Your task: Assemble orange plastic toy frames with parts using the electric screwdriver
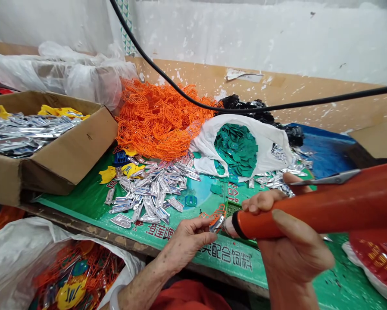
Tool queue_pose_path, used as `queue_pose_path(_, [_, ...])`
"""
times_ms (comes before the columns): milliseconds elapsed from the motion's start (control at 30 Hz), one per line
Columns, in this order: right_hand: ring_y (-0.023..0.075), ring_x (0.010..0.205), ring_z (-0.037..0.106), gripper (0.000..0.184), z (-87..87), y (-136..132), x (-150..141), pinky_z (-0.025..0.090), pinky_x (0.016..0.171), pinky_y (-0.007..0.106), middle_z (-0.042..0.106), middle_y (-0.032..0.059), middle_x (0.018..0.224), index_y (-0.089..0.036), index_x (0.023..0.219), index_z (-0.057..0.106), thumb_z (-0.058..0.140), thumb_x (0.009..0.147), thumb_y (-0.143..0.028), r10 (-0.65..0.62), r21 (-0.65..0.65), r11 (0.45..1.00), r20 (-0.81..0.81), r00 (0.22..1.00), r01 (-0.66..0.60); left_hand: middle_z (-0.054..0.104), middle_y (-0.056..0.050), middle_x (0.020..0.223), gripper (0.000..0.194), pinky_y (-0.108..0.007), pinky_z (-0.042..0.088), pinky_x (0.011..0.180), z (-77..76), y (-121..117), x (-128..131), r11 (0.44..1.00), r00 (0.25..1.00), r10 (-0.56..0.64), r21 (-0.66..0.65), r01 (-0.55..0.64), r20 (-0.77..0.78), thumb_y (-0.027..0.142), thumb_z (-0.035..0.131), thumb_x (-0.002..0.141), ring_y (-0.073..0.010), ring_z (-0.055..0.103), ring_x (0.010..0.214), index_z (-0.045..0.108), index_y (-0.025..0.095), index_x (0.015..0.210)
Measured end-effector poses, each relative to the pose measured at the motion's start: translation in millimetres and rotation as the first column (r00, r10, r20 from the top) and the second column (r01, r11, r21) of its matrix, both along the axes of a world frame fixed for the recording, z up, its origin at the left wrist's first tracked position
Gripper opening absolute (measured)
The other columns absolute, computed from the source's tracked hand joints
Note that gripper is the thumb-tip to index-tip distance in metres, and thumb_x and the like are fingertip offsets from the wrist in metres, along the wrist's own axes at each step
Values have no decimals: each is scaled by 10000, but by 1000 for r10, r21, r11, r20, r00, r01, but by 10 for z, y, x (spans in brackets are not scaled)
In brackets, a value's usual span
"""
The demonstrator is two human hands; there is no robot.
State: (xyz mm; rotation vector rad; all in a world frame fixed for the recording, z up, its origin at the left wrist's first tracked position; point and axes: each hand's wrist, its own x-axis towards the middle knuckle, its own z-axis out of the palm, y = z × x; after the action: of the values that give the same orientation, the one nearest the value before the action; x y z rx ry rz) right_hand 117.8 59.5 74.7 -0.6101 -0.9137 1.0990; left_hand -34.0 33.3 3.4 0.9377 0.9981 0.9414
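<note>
Black cable (pixel 254 111) sags across the upper frame, top left of centre to right edge. Behind it: white wall (pixel 245 34), white-speckled tan board (pixel 193 71) below, torn paper (pixel 245 75) on the board. Upper left: clear plastic (pixel 93 82). Right: blue sheet (pixel 326 150), cardboard (pixel 377 140). Lower right: red bag (pixel 372 254).

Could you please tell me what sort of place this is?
Probably a small workshop: a heap of orange pieces lies on the table, a box holds many silvery parts, and the right hand grips what looks like an orange tool.
</note>
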Motion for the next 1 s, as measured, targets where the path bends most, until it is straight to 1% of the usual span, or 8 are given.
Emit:
queue_pose_path(167, [131, 641, 579, 253, 0, -3, -2, 530, 693, 326, 633, -32, 688, -254, 948, 613, 662, 718, -162, 4, 13, 1000, 9, 1000, -5, 722, -8, 914, 362, -334, 369, 858, -14, -1, -2, 1000, 1000, 2, -6, -2, -16, 258, 691, 697, -220, 545, 916, 780, 235, 1048])
queue_pose_path(300, [127, 636, 582, 262, 9, -7, -4, 531, 690, 324, 630, -36, 683, -253, 949, 617, 666, 713, -150, 5, 13, 1000, 20, 1000, -6, 731, -3, 970, 363, -346, 355, 908, -12, -6, -5, 1000, 1000, -19, 12, 19, -9, 234, 673, 724, -226, 555, 957, 770, 253, 1073])
queue_pose_path(433, [124, 631, 581, 289, 14, -12, -17, 533, 677, 320, 632, -38, 685, -254, 972, 627, 670, 711, -140, 2, 22, 1000, 26, 1000, -2, 737, -14, 1002, 359, -381, 340, 982, 3, -19, -2, 999, 999, -32, 39, 31, 20, 223, 658, 738, -265, 559, 1057, 770, 246, 1079])
queue_pose_path(567, [131, 619, 579, 429, 7, -27, -40, 535, 661, 326, 633, -40, 668, -264, 1095, 611, 650, 699, -104, -2, 33, 999, 40, 999, 1, 749, -22, 990, 321, -434, 325, 1030, 12, -22, -2, 999, 1000, -25, 20, 25, -6, 261, 670, 732, -310, 545, 1125, 789, 240, 1030])
queue_pose_path(633, [135, 605, 574, 471, 3, -34, -50, 534, 649, 328, 629, -43, 652, -261, 1119, 602, 649, 681, -95, -9, 31, 999, 49, 999, 8, 752, -28, 1004, 311, -453, 319, 1045, 14, -19, -2, 1000, 999, -14, 21, 15, -34, 295, 689, 716, -324, 539, 1138, 797, 236, 1002])
queue_pose_path(767, [136, 590, 573, 449, -4, -35, -70, 530, 626, 324, 630, -49, 644, -264, 1077, 599, 677, 664, -104, -12, 13, 1000, 56, 998, 12, 749, -41, 1001, 287, -454, 338, 1034, -8, -25, 11, 1000, 999, 17, 12, -17, -37, 346, 731, 686, -330, 550, 1117, 812, 223, 931])
queue_pose_path(867, [139, 582, 574, 442, -7, -41, -90, 526, 626, 330, 629, -52, 639, -265, 1069, 587, 694, 664, -121, -13, 5, 1000, 76, 997, 13, 745, -45, 969, 278, -440, 359, 994, -48, -35, 32, 998, 999, 42, -40, -42, -5, 354, 737, 684, -313, 565, 1053, 815, 212, 909])
queue_pose_path(1000, [147, 562, 567, 527, -23, -68, -124, 515, 608, 338, 620, -58, 629, -257, 1127, 551, 722, 641, -146, -42, -36, 998, 127, 991, 47, 733, -42, 875, 279, -419, 376, 955, -71, -43, 53, 996, 998, 68, -66, -67, 14, 374, 756, 673, -305, 564, 1017, 819, 203, 884])
